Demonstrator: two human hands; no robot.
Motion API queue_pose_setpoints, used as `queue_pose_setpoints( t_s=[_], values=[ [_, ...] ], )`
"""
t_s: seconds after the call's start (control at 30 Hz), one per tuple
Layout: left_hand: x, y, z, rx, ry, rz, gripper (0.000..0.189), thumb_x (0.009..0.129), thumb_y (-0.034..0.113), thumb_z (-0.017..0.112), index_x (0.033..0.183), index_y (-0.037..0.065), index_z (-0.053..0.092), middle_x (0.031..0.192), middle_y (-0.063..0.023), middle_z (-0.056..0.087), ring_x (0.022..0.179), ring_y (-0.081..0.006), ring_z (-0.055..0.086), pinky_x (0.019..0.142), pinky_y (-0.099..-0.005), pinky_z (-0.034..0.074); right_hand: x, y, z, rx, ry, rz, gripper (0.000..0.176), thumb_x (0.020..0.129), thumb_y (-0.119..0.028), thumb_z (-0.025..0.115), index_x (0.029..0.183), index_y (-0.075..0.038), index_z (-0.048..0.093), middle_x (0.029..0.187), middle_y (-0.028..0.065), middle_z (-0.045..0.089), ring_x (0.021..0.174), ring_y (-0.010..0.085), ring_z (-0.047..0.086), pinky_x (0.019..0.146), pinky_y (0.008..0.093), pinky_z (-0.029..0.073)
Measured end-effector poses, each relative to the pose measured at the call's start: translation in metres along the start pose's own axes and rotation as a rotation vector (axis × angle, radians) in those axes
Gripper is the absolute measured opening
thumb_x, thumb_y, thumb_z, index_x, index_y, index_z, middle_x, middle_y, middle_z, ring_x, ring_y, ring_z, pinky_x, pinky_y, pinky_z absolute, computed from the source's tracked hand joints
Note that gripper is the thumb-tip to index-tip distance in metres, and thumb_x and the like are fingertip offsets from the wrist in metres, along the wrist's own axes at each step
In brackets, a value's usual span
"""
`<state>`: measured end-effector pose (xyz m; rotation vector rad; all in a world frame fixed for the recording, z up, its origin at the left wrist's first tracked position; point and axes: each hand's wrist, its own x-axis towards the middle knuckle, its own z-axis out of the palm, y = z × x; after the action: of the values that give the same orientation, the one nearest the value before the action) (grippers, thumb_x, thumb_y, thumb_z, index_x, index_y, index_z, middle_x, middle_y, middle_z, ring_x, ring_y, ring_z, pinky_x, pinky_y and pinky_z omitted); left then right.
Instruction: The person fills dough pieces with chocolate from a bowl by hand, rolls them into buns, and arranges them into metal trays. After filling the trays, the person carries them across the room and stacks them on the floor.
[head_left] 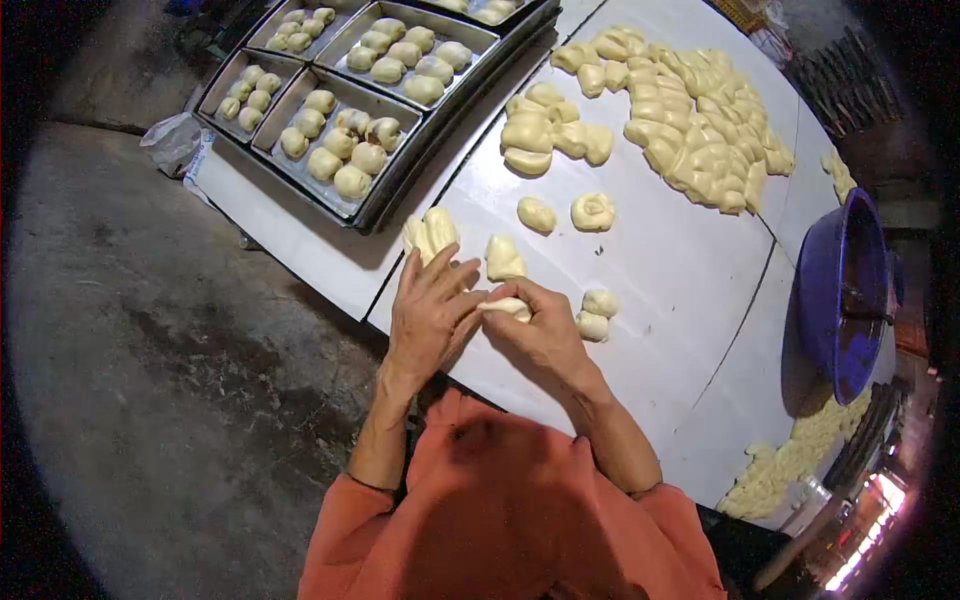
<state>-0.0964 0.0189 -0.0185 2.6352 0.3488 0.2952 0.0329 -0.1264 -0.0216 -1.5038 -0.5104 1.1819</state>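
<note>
My right hand [540, 325] pinches a small piece of dough [508, 308] between thumb and fingers, over the white table [640, 385]. Beside it, on the left, my left hand [428, 310] has its fingers spread, with the thumb and lower fingers close to that piece. Past my left fingertips lie elongated dough pieces [432, 232]. A flattened dough piece [504, 258] rests just beyond the held one. To the right of my right hand are two small dough lumps [597, 315], touching each other. Two rounded pieces [537, 214] [593, 211] lie farther up.
Metal trays [270, 148] holding dough balls stand at the upper left. A large mass of dough portions [700, 120] covers the table's upper right, with a smaller cluster [545, 130] beside it. At the right edge stands a purple basin [825, 290], near scattered dough scraps [790, 470].
</note>
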Motion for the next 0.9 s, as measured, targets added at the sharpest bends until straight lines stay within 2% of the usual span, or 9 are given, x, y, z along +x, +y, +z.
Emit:
queue_pose_setpoints(
  t_s=[0.3,0.43,0.47,0.57,0.6,0.7,0.73,0.83,0.9],
  values=[
    [-0.005,-0.007,0.008,-0.038,0.036,-0.046,0.027,0.078,0.016,0.076,0.105,0.017,0.074,0.126,-0.0051,0.065,0.133,-0.0322,0.048,0.113,-0.0582,0.03,-0.028,-0.019,-0.036,0.581,-0.086,0.063,0.023,0.077,-0.01,0.075,0.096,-0.002,0.065,0.085,0.0061,0.066,0.068,0.0128,0.062,0.059,0.0271,0.052],
    [0.004,0.019,-0.012,0.006,-0.072,-0.196,0.07,0.068,0.04,0.085,0.129,0.014,0.064,0.145,-0.0173,0.05,0.139,-0.0356,0.041,0.117,-0.0596,0.022,-0.04,-0.027,-0.055,0.741,0.094,-0.054,0.042,0.079,-0.012,0.073,0.117,0.0,0.063,0.1,0.0101,0.069,0.082,0.018,0.068,0.072,0.0318,0.059],
    [0.005,0.023,-0.01,0.061,-0.102,-0.165,0.095,0.065,0.051,0.086,0.144,0.012,0.051,0.149,-0.0192,0.043,0.143,-0.0361,0.034,0.115,-0.0669,0.016,-0.039,-0.03,-0.057,0.735,0.135,-0.05,0.045,0.079,-0.011,0.072,0.121,0.001,0.061,0.103,0.0105,0.069,0.085,0.019,0.068,0.074,0.0329,0.06],
    [0.022,0.049,-0.014,-0.236,-0.005,-0.11,0.094,0.064,0.054,0.086,0.142,0.011,0.053,0.15,-0.0191,0.042,0.143,-0.038,0.033,0.116,-0.0654,0.014,-0.045,-0.037,-0.055,0.67,0.17,0.017,0.045,0.087,-0.009,0.067,0.13,0.001,0.058,0.109,0.0108,0.068,0.09,0.0192,0.069,0.079,0.0332,0.06],
    [0.031,0.06,-0.015,-0.259,0.07,-0.064,0.072,0.074,0.043,0.085,0.133,0.008,0.062,0.137,-0.0174,0.057,0.129,-0.0321,0.053,0.11,-0.0548,0.035,-0.046,-0.036,-0.054,0.636,0.153,0.022,0.042,0.089,-0.008,0.066,0.129,0.001,0.058,0.108,0.0109,0.068,0.09,0.0183,0.069,0.079,0.0322,0.06],
    [0.045,0.075,-0.005,-1.004,-0.16,-0.49,0.043,0.084,0.023,0.081,0.119,0.002,0.069,0.113,-0.0131,0.07,0.103,-0.0204,0.067,0.09,-0.0365,0.053,-0.047,-0.036,-0.053,0.538,0.153,0.018,0.031,0.092,-0.01,0.066,0.121,0.0,0.061,0.101,0.0104,0.068,0.085,0.0149,0.068,0.074,0.0273,0.059],
    [0.046,0.078,0.004,-1.049,-0.082,-0.495,0.023,0.09,0.009,0.073,0.11,-0.002,0.071,0.097,-0.0092,0.074,0.087,-0.011,0.067,0.076,-0.0242,0.055,-0.046,-0.029,-0.056,0.493,0.193,0.019,0.03,0.092,-0.01,0.067,0.119,0.0,0.061,0.1,0.0103,0.068,0.084,0.0147,0.068,0.073,0.0269,0.059],
    [0.057,0.087,0.004,-0.984,-0.11,-0.516,0.025,0.09,0.01,0.073,0.111,-0.004,0.071,0.101,-0.0104,0.073,0.089,-0.0128,0.068,0.08,-0.0263,0.055,-0.053,-0.039,-0.056,0.368,0.395,0.0,0.016,0.089,-0.006,0.069,0.104,-0.002,0.065,0.094,0.0028,0.067,0.079,0.0084,0.063,0.066,0.0234,0.054],
    [0.063,0.089,0.016,-0.938,-0.059,-0.443,0.03,0.092,0.007,0.07,0.12,-0.004,0.067,0.102,-0.0096,0.073,0.092,-0.0137,0.068,0.083,-0.0261,0.054,-0.049,-0.015,-0.064,0.24,0.479,-0.223,0.016,0.09,-0.006,0.069,0.104,-0.001,0.063,0.097,0.0042,0.066,0.081,0.0086,0.062,0.068,0.0243,0.054]
  ],
)
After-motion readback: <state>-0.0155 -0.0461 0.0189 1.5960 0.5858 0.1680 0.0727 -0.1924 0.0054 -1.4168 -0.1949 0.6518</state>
